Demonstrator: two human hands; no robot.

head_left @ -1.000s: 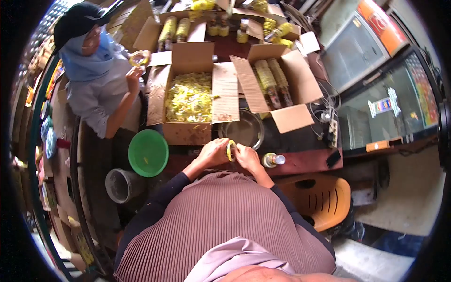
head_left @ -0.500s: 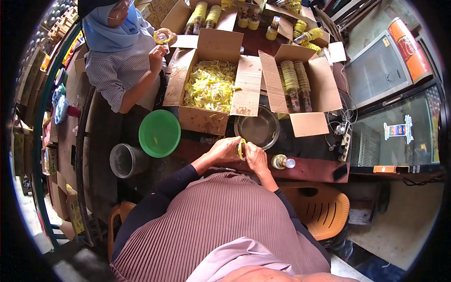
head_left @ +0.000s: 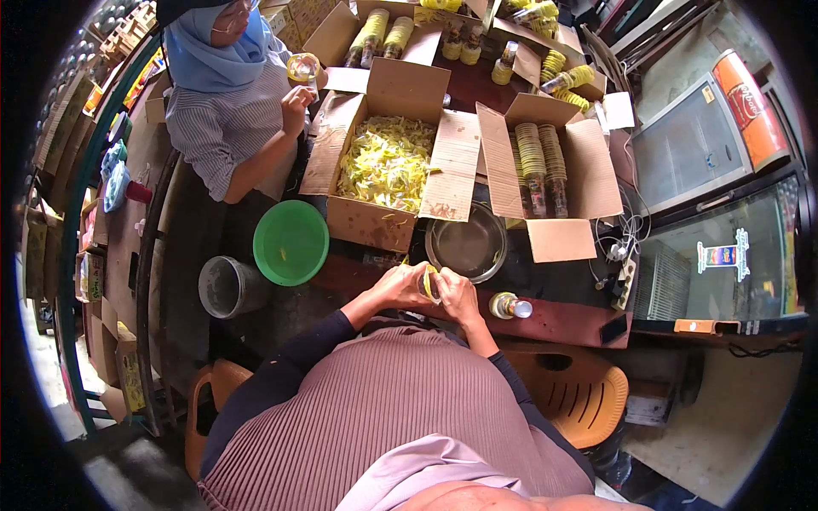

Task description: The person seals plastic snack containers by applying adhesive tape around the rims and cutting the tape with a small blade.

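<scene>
In front of my body, both hands meet around a small cup with a yellow band [head_left: 430, 284]. My left hand [head_left: 400, 286] is closed around its left side, and a bit of yellow sticks up above the fingers. My right hand [head_left: 458, 295] has its fingers pressed against the cup's right side. Both hands partly hide the cup, so its contents cannot be made out. To the right of my right hand, a stack of cups with a clear end [head_left: 509, 306] lies on its side on the table's reddish edge [head_left: 558, 322].
Beyond my hands stand a metal bowl [head_left: 467, 241], a carton of yellow strips [head_left: 375, 220] and a carton of stacked cups [head_left: 562, 241]. A green basin [head_left: 290, 244] and grey bucket [head_left: 228, 288] are left. Opposite, a co-worker [head_left: 228, 119] holds a similar cup [head_left: 303, 67].
My hands, still on the cup, have shifted slightly down and left in view. The fingers of the right hand now cover more of the cup. The camera view has tilted slightly.
</scene>
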